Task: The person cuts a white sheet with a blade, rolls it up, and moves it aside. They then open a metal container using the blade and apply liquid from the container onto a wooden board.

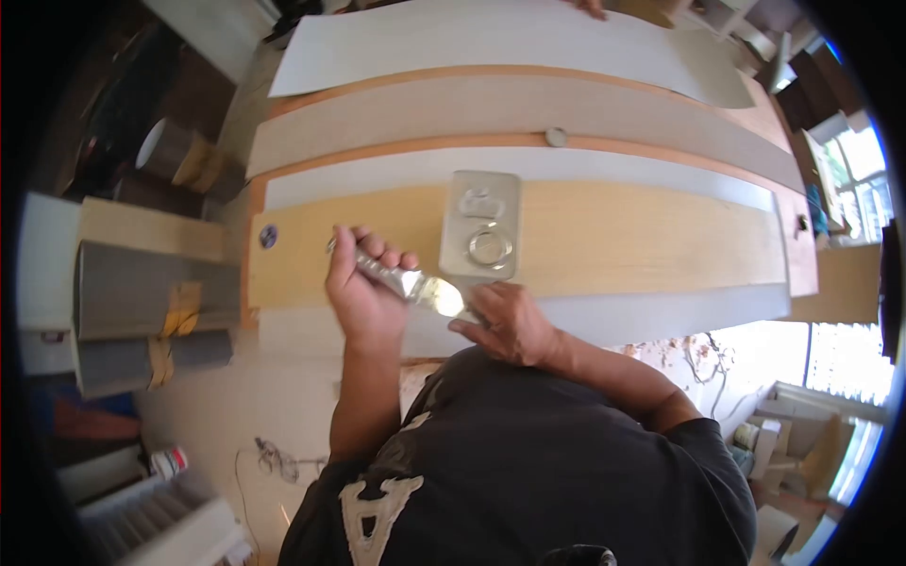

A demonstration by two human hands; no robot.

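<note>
A long, shiny silver object (412, 283) slants between my hands in front of my chest; glare whitens its lower end, and I cannot tell its kind. My left hand (371, 297) is closed around its upper part, palm up, fingers curled over it. At the bright lower end, my right hand (514, 321) has its fingers and thumb curled together on it. Just beyond the hands, a shallow metal tray (455, 217) lies on a wood-coloured panel (642, 231). A ring-shaped item (490, 246) and a small clear piece (479, 202) are in the tray.
Long white and grey sheets (510, 113) lie across the table. A small round disc (556, 138) sits near the middle strip. At the far edge shows another person's hand (590, 8). Grey-and-brown boards (156, 292) stand at the left; cables (274, 459) lie on the floor.
</note>
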